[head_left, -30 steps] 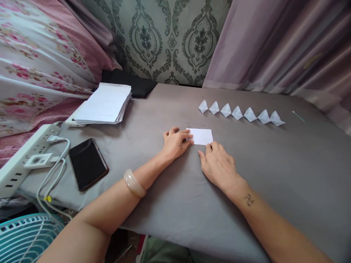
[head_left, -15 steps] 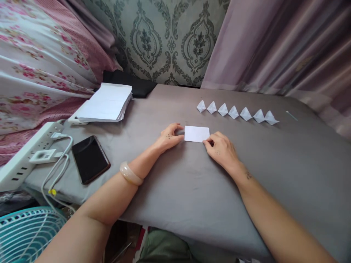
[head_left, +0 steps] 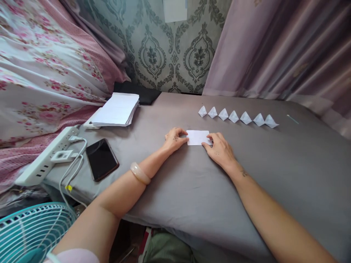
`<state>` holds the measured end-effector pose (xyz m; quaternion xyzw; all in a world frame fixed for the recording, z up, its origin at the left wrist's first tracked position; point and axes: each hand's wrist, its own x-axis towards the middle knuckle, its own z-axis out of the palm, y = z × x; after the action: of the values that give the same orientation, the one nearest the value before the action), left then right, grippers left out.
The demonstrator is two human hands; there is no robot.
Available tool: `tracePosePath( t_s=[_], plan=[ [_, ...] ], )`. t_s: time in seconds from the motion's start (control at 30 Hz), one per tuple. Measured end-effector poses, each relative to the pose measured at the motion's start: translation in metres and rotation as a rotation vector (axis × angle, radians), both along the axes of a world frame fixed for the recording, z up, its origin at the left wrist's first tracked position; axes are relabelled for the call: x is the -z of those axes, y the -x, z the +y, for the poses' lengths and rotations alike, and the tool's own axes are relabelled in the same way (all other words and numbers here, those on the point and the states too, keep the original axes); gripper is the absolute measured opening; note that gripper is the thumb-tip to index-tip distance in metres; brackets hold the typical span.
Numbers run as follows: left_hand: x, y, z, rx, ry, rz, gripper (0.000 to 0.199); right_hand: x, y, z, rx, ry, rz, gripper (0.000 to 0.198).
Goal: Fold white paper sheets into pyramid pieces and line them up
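Observation:
A small white rectangle of paper (head_left: pixel 196 137) lies flat on the grey cloth between my two hands. At its left edge is my left hand (head_left: pixel 175 138), thumb and forefinger closed on the margin. My right hand (head_left: pixel 219 146) grips the right end, its thumb on the near right part and its forefinger at the far right side. Several folded white paper pieces (head_left: pixel 234 117) with pointed tops stand in a row beyond my right hand.
A stack of white paper (head_left: pixel 117 107) lies at the back left, before a black item (head_left: pixel 142 95). Nearer are a phone (head_left: pixel 102 159), a white power strip (head_left: pixel 52 157) with cables, and a teal fan (head_left: pixel 33 233). A thin stick (head_left: pixel 293 119) lies at the far right.
My left fingers have come onto the paper's left edge. My right hand has shifted its grip, forefinger now higher on the right side. The view has tilted up slightly and turned left.

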<state>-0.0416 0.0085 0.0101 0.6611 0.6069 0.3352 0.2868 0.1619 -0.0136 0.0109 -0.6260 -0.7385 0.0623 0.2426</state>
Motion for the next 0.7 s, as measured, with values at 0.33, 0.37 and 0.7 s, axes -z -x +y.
tracePosePath(
  t_s=[0.33, 0.37, 0.7],
  plan=[
    [0.005, -0.002, 0.000, 0.004, 0.026, -0.380, 0.034, 0.004, -0.001, 0.001, 0.004, 0.004, 0.016, 0.040],
    [0.004, -0.003, -0.001, 0.016, 0.040, -0.423, 0.036, 0.004, -0.001, 0.001, 0.002, 0.003, 0.018, 0.041],
    [-0.007, -0.006, -0.018, 0.202, -0.293, 0.124, 0.011, -0.006, 0.002, -0.003, 0.004, -0.300, -0.007, 0.065]
  ],
)
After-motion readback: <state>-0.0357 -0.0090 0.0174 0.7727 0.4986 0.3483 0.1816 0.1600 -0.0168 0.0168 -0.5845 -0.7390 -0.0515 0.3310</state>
